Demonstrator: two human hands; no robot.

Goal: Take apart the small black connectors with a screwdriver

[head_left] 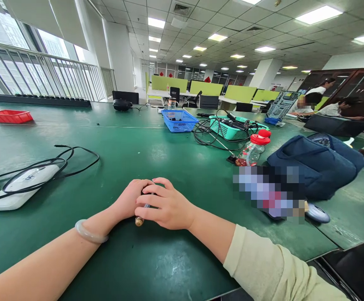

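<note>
My two hands meet over the green tabletop (157, 159), in front of me. My left hand (128, 200) is closed round a small, slim thing with a clear or silvery shaft and a rounded gold-brown end (139, 221). Over it lies my right hand (171, 207), its fingers curled across the same thing and touching the left fingers. Most of the slim thing is hidden under the fingers, so I cannot tell its kind. A dark part of it shows near the fingertips. On my left wrist is a pale bangle (91, 232).
At left lies a white device (28, 184) with a black cable. Farther back are a red tray (11, 116), a blue basket (179, 121) and a teal basket (232, 128) of cables. A red-lidded jar (253, 148) and dark blue bag (316, 165) stand right; people sit beyond.
</note>
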